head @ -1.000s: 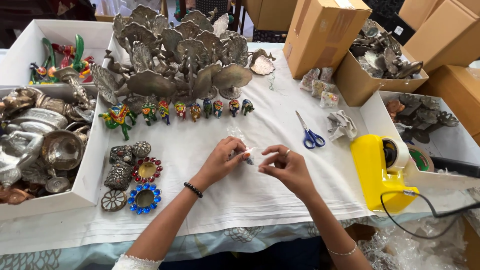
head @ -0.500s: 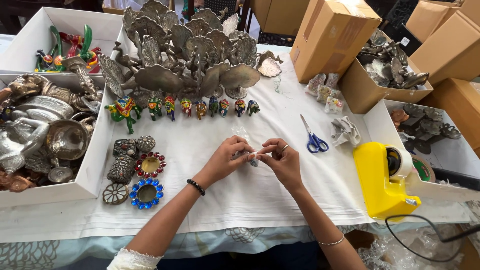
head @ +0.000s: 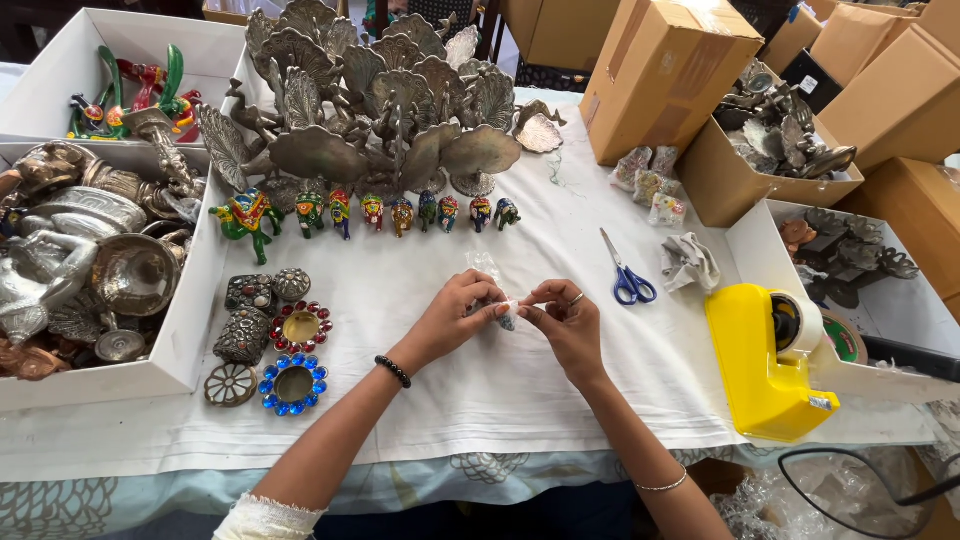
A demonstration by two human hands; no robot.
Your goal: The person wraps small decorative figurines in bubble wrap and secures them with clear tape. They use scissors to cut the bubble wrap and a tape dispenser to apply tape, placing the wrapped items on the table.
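you are pinching a small clear packet (head: 507, 314) between both hands above the bench (head: 480, 400): left hand (head: 462, 312) clamping its left end, right hand (head: 562, 318) its right, its long axis running left-right.

You look down on a table draped in a white cloth (head: 500, 390), with a pale blue patterned cloth (head: 90, 500) hanging below its front edge. White trays (head: 180, 340) flank both sides, and brown cardboard boxes (head: 670, 70) crowd the far right. Light falls bright and even, with soft shadows. Beyond the far edge, the room stays dark.
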